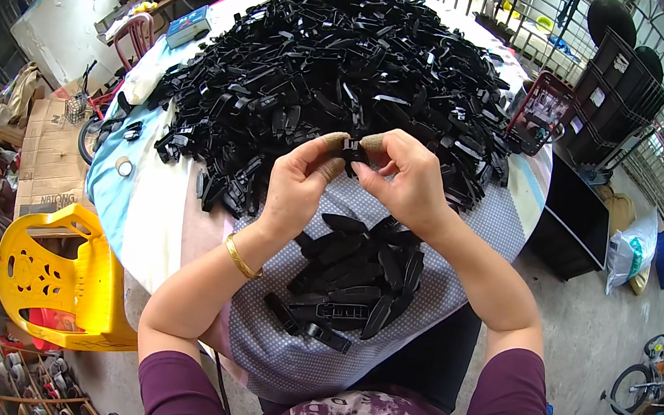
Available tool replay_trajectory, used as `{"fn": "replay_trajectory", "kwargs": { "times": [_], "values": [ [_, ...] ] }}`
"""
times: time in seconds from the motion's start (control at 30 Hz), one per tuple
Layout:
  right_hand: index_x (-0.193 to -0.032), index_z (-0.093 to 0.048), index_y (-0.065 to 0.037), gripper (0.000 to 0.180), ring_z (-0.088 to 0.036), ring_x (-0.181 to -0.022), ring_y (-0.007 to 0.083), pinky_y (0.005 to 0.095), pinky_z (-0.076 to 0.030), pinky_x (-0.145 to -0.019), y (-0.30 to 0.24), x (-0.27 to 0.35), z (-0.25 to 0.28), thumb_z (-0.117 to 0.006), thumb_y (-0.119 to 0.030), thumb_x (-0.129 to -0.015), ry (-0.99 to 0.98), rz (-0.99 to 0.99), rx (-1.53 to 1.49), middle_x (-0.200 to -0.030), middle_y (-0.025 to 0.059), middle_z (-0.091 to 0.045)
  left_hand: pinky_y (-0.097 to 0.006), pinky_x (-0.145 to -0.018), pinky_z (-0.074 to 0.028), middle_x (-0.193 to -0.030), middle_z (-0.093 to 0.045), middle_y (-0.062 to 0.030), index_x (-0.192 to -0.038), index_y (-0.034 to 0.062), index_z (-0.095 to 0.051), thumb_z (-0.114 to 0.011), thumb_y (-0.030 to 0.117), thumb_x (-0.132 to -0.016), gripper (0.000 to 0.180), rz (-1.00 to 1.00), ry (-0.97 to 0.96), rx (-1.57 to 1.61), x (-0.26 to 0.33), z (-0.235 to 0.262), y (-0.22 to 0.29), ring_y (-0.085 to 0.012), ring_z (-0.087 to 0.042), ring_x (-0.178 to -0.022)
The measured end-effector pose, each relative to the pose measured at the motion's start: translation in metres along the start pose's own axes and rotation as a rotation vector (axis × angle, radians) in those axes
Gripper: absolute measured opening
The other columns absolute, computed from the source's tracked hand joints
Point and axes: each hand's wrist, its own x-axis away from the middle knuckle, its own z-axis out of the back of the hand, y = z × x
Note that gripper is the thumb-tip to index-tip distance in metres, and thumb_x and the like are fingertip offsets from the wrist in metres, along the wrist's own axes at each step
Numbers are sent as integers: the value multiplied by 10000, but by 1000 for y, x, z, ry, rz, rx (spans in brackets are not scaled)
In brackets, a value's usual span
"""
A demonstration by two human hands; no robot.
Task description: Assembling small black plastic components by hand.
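Observation:
Both my hands meet over the near edge of a large heap of black plastic parts (pixel 346 48). Between my fingertips is a small black plastic part (pixel 351 149). My left hand (pixel 303 174) pinches it from the left, and my right hand (pixel 404 175) grips its right side. Tan coverings wrap some of my fingertips. Closer to me, below my hands, lies a smaller pile of long black plastic pieces (pixel 356 275) on the patterned tablecloth (pixel 261 350). The held part's exact kind is too small to make out.
A phone (pixel 543 110) stands propped at the table's right side. Left of the table is a yellow plastic chair (pixel 95 293). Black crates (pixel 611 94) are stacked at the right, above a black bin (pixel 571 224). A roll of tape (pixel 124 167) lies on the table's left edge.

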Motion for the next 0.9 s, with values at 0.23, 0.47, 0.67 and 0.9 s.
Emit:
{"fn": "replay_trajectory", "kwargs": {
  "times": [0.23,0.47,0.67,0.9],
  "values": [
    [-971,-612,14,262,-630,-762,139,262,-514,-639,1,1,2,-692,-99,-749,-32,-63,-82,-861,82,-654,-240,-868,-462,-1066,-614,-56,-1197,-26,-529,-497,-71,-868,334,-46,-15,-105,0,0,3,-103,-571,-929],
    [-952,-616,3,274,-632,-733,223,283,-511,-633,0,6,-2,-714,-74,-708,22,143,175,-839,115,-637,-234,-866,-466,-1085,-614,-71,-1180,-28,-553,-548,-15,-874,306,35,-17,114,5,-8,4,-114,-575,-967],
    [-871,-579,-38,292,-607,-728,207,293,-492,-612,-10,2,-5,-766,-173,-692,30,-18,187,-813,74,-612,-223,-828,-473,-1030,-640,-65,-1153,-23,-576,-598,37,-861,299,49,-52,237,1,0,7,-108,-584,-929],
    [-906,-640,11,327,-535,-550,155,254,-432,-521,5,6,-9,-756,-235,-724,-158,-63,-153,-674,96,-586,-214,-793,-476,-980,-651,-63,-1087,-17,-619,-632,65,-837,263,-5,-187,170,-2,11,18,-95,-585,-869]
  ]
}}
